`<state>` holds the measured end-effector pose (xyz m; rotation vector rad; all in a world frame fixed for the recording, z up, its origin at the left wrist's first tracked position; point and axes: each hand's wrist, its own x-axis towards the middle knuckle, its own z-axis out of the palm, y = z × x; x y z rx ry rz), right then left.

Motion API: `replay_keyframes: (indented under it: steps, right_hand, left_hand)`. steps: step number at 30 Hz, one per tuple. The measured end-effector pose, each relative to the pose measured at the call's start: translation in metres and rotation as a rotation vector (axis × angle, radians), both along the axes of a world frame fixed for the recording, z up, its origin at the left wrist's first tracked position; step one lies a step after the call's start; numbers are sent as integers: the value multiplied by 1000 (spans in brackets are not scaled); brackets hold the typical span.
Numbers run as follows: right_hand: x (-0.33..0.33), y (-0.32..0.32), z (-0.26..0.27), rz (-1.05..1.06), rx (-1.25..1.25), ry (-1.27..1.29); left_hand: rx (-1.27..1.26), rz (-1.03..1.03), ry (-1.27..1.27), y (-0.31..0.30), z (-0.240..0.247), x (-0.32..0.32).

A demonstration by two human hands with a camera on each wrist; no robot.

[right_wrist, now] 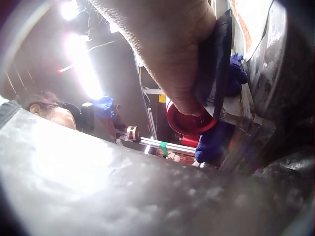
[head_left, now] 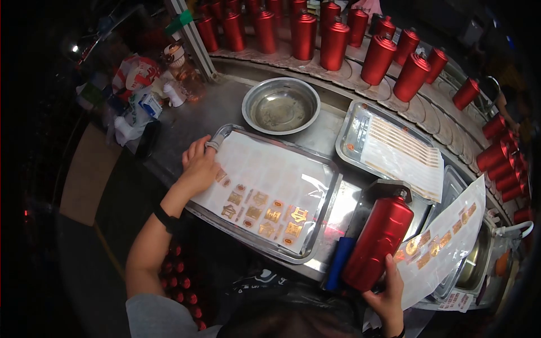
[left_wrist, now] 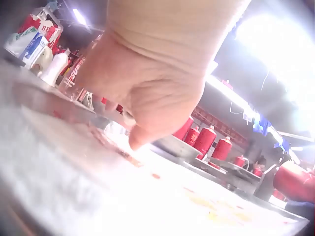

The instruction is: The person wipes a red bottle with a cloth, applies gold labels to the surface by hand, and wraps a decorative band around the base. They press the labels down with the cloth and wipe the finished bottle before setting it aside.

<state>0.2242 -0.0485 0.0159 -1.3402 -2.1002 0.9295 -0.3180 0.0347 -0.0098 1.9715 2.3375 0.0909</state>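
Note:
In the head view my left hand (head_left: 201, 167) is over the left end of a metal tray (head_left: 332, 194), its fingers reaching to the rim. A white sheet (head_left: 265, 163) with rows of gold decals (head_left: 253, 213) lies in this tray. The left wrist view shows the thumb pointing down, its tip at the sheet close to a decal; the other fingers are mostly hidden behind the hand. My right hand (head_left: 389, 294) grips the base end of a glossy red bottle (head_left: 378, 242), which lies tilted on a stand with blue padding (head_left: 340, 262). Its base (right_wrist: 189, 123) shows under my fingers in the right wrist view.
A metal basin (head_left: 280, 107) stands behind the tray. Another tray (head_left: 345, 138) holds striped strips on paper. A sheet with gold decals (head_left: 445, 242) slants up beside the right hand. Several red bottles (head_left: 335, 48) line a plated conveyor (head_left: 349, 73). Bags and cups (head_left: 135, 107) crowd the left.

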Motion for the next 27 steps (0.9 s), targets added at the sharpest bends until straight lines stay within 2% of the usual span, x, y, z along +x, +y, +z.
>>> replay_keyframes:
  steps: [3, 4, 6, 9, 12, 13, 14, 15, 16, 17, 18, 19, 20, 22, 25, 27]
  right_hand:
    - [-4, 5, 1, 32, 150, -11]
    - [-4, 4, 1, 16, 123, -13]
    - [-4, 2, 0, -19, 73, -12]
    - [-7, 5, 1, 19, 195, -50]
    - [0, -2, 0, -38, -59, -14]
    - [0, 0, 11, 17, -24, -19]
    - [0, 5, 18, 57, 14, -35]
    - [2, 2, 15, 49, 20, -14]
    - [5, 0, 14, 44, -44, -22]
    - [7, 1, 15, 62, -122, -22]
    - [8, -2, 6, 57, -84, -42]
    - [6, -3, 3, 59, -25, -16]
    - [8, -4, 5, 72, -53, 10]
    - [7, -4, -5, 73, -18, 40]
    - [9, -7, 0, 69, 5, 94]
    - [10, -8, 0, 64, 1, 85]
  left_hand:
    - [-27, -77, -91, 3, 23, 15]
    - [-30, -95, -112, 4, 26, 16]
    - [-6, -94, -111, 16, 23, 16]
    - [-28, -30, -37, 31, 10, 12]
    - [-135, 0, 75, 49, 20, 23]
    - [-187, 3, 61, 56, 36, 38]
    - [-12, -96, 86, 53, 12, 22]
    - [2, -128, 88, 58, -15, -4]
    - [172, -187, 146, 59, -48, -28]
    - [47, -66, -51, 62, -27, -15]
    - [150, -77, 25, 72, -77, -68]
    - [83, 96, -225, 74, -59, -47]
    - [135, -118, -246, 100, -111, -122]
    - [-136, 169, 167, 66, 23, 27]
    - [27, 86, 121, 77, -16, -24]
    - [59, 24, 84, 75, -21, -34]
